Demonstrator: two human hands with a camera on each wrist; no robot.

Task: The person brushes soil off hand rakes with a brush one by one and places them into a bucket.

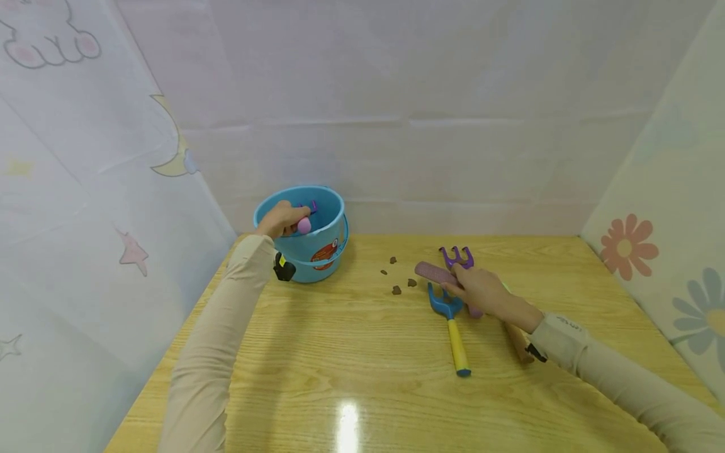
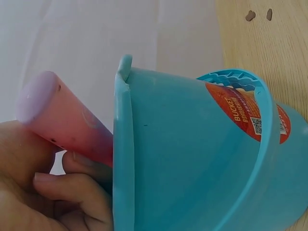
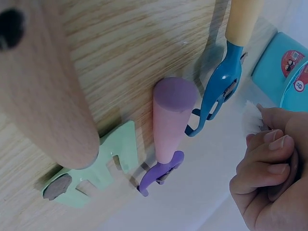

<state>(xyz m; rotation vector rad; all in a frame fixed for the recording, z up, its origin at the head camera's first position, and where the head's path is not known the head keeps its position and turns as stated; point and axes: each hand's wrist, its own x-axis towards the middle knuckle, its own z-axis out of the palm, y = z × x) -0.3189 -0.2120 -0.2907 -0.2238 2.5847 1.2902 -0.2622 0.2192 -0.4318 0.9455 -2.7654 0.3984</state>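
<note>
My left hand (image 1: 281,219) grips the pink handle (image 2: 72,115) of a small garden tool over the rim of a blue bucket (image 1: 308,270). Purple tines (image 1: 314,206) show inside the bucket. My right hand (image 1: 481,292) holds a brush (image 1: 435,273) above the table; its white bristles (image 3: 252,118) show in the right wrist view. Beneath and beside that hand lie a purple hand rake with a pink handle (image 3: 173,115), a blue hand rake with a yellow handle (image 1: 457,343), and a green rake (image 3: 108,161) with a wooden handle (image 1: 518,343).
Several brown crumbs (image 1: 396,290) lie on the wooden table (image 1: 340,352) between the bucket and the tools. One brown piece (image 3: 57,186) is on the green rake. A pale cloth backdrop (image 1: 385,157) stands behind and at both sides.
</note>
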